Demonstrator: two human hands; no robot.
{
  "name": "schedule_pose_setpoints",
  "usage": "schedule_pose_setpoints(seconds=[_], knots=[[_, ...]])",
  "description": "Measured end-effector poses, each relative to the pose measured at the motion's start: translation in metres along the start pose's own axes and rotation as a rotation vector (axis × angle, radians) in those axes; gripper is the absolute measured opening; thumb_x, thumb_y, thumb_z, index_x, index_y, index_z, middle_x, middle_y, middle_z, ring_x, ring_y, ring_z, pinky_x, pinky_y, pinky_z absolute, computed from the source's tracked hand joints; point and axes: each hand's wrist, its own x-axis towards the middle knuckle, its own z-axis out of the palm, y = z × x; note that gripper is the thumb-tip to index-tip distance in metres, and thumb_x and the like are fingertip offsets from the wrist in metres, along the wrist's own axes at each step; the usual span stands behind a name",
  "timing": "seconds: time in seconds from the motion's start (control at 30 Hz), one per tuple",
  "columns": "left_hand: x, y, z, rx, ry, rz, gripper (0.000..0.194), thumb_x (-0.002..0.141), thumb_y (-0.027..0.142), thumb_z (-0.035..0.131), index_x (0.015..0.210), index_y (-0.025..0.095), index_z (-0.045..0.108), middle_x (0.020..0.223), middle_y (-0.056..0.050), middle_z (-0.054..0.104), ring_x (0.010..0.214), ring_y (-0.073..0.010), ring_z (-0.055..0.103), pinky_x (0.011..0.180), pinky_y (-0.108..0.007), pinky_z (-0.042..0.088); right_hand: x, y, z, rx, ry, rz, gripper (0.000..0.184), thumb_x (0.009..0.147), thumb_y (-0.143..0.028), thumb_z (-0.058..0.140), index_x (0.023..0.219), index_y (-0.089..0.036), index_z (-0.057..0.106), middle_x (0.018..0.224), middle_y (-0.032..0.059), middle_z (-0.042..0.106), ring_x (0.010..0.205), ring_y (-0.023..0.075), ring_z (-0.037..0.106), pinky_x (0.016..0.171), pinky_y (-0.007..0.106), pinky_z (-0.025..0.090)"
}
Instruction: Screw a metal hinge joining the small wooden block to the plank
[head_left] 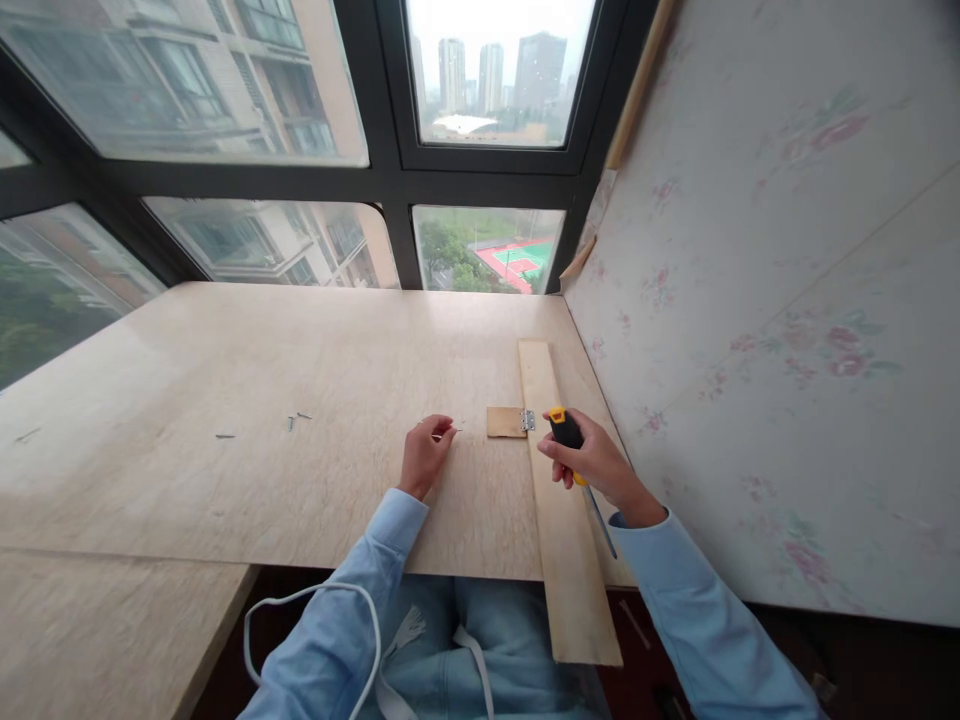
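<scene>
My left hand point(427, 455) is closed in a pinch just above the tabletop, with the thin tip of a screw point(459, 430) showing past the fingertips. My right hand point(596, 455) is wrapped round the black and yellow handle of a screwdriver point(566, 430); its metal shaft points back toward me and down. Under that hand lies a long wooden board point(574, 570), its near end jutting over the table edge. A small metal hinge point(528, 420) sits where a small wooden block point(506, 422) meets the board's left side, between my hands.
Several loose screws lie on the left of the marble-patterned tabletop point(225, 360), one of them a screw point(225, 436). A floral-papered wall point(765, 330) borders the right side, and dark-framed windows point(386, 180) the back. A white cord point(371, 610) loops over my left sleeve.
</scene>
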Motion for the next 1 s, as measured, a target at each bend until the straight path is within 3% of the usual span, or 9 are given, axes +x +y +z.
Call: schedule_pose_setpoints(seconds=[0.2,0.4,0.57,0.77,1.0], knots=[[-0.011,-0.022,-0.002,0.16,0.012,0.054,0.011,0.086,0.019,0.059,0.093,0.017,0.068,0.091,-0.008,0.071,0.08,-0.021,0.067,0.074,-0.035,0.055,0.014,0.01,-0.004,0.074,0.112,0.042,0.06,0.068,-0.042,0.08,0.115,-0.019,0.051,0.073,-0.004,0.061,0.043,0.0103,0.057,0.034,0.02,0.043],[-0.01,-0.024,-0.004,0.275,0.01,0.127,0.012,0.087,0.019,0.057,0.092,0.018,0.068,0.09,-0.01,0.071,0.089,-0.0244,0.064,0.082,-0.038,0.052,0.018,0.007,-0.011,0.01,0.135,0.061,0.058,0.068,-0.04,0.08,0.114,-0.018,0.053,0.074,-0.0035,0.063,0.042,0.0095,0.056,0.034,0.02,0.044],[-0.01,-0.025,-0.005,0.259,0.017,0.139,0.014,0.087,0.023,0.055,0.093,0.018,0.067,0.091,-0.011,0.07,0.091,-0.0266,0.063,0.083,-0.04,0.051,0.028,0.019,-0.017,0.024,0.155,0.085,0.056,0.066,-0.035,0.079,0.112,-0.017,0.052,0.063,-0.0066,0.059,0.042,0.0105,0.056,0.037,0.021,0.046],[-0.01,-0.025,-0.006,0.258,-0.001,0.151,0.016,0.085,0.025,0.054,0.092,0.018,0.067,0.093,-0.011,0.07,0.091,-0.0272,0.064,0.083,-0.041,0.051,0.036,0.036,-0.026,0.082,0.252,0.123,0.053,0.063,-0.033,0.08,0.103,-0.019,0.049,0.074,-0.004,0.064,0.046,0.01,0.059,0.039,0.022,0.049],[-0.008,-0.028,-0.006,0.288,-0.012,0.161,0.019,0.085,0.028,0.052,0.091,0.017,0.067,0.094,-0.012,0.07,0.089,-0.0285,0.063,0.083,-0.042,0.051,0.035,0.047,-0.029,0.126,0.254,0.165,0.049,0.065,-0.034,0.079,0.1,-0.021,0.047,0.08,-0.0036,0.064,0.051,0.0102,0.062,0.042,0.022,0.051]])
